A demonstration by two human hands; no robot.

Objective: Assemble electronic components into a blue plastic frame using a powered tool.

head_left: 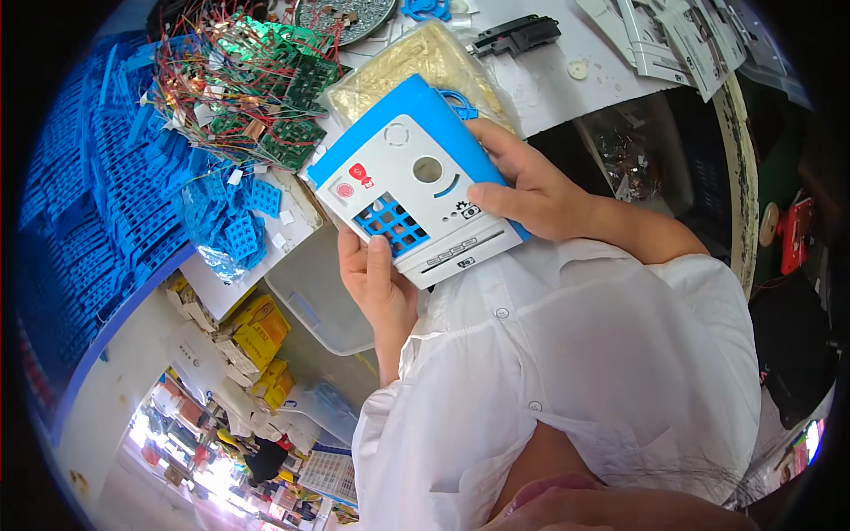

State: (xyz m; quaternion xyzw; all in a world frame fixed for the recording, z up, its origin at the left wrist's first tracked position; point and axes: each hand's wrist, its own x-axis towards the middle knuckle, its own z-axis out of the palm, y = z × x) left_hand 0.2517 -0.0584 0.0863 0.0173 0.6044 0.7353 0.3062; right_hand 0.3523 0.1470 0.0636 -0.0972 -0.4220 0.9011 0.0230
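Both hands hold a toy safe housing [390,159], a boxy plastic shell with a white front panel and blue sides. It is tilted in front of my chest. The panel has a round hole, a curved blue slot, a red printed mark and a square opening filled by a blue keypad grid [390,223]. My left hand [379,276] grips the lower left edge, its thumb beside the grid. On the right side, my right hand [522,181] presses its thumb on the panel, with its fingers behind the blue side.
Green circuit boards with tangled red wires [283,84] heap on the white table [567,84]. Blue plastic parts [115,168] pile at the left, near a bag of blue keypads [232,226]. Behind the housing lie a bag of gold-coloured pieces [425,57] and a black part [518,35].
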